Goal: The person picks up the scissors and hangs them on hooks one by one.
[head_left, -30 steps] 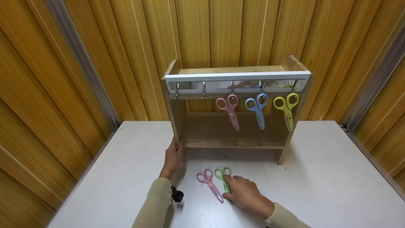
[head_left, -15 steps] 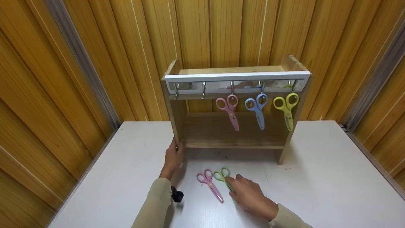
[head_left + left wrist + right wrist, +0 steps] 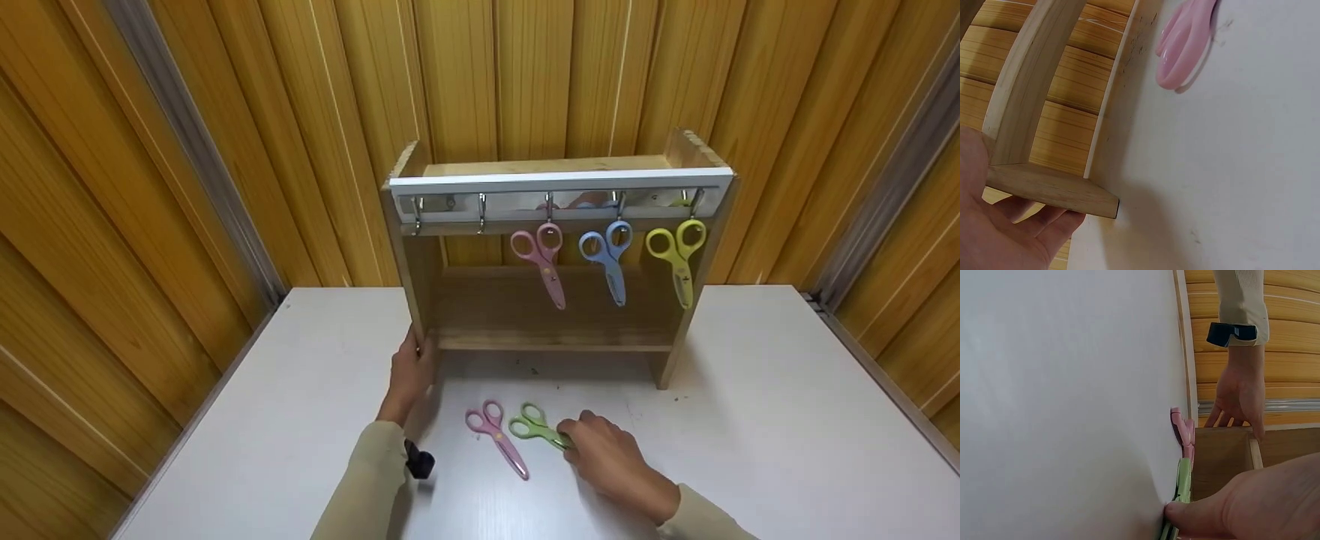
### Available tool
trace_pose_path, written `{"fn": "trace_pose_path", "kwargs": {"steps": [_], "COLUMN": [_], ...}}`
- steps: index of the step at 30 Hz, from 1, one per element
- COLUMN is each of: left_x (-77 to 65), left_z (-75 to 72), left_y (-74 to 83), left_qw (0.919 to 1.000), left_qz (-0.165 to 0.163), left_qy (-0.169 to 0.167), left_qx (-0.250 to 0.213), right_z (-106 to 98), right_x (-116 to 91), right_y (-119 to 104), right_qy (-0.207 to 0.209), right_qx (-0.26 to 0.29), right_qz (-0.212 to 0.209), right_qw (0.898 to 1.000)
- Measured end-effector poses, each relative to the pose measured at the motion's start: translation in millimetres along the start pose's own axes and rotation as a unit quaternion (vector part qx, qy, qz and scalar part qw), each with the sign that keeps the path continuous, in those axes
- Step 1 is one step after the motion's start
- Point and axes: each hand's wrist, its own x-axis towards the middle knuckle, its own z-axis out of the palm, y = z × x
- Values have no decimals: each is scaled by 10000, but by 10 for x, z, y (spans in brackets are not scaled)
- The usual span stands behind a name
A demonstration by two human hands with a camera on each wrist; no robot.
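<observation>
A: What've the right hand's (image 3: 611,457) fingers got?

B: Clamped on the blade end of some lime-green plastic scissors (image 3: 534,426) with rounded loops, tip hidden. They're low at the white tabletop (image 3: 300,420), right beside a pink plastic pair (image 3: 499,439). Right wrist cam catches the thumb on them; head view hides it.

A: Left hand (image 3: 411,373)?

B: Gripping the light-wood shelf unit's (image 3: 555,326) side. Left wrist cam shows fingers curled behind the panel; only head cam gets the hung blue scissors (image 3: 604,261).
</observation>
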Motion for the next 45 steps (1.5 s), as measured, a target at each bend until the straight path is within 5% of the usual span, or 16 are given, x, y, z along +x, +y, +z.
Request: {"fn": "trace_pose_path", "kwargs": {"steps": [27,45], "left_x": [11,10], "left_z": [5,12], "left_y": [-24,-29], "left_qw": [9997,9999], "left_qz": [212,5], "left_qy": [65,78], "left_qx": [110,148], "right_z": [-54,-69], "right_x": [0,11], "right_y": [134,149], "right_qy": [115,1], "right_qx": [146,456], "right_qz": [10,236], "right_qw": [9998,9987]}}
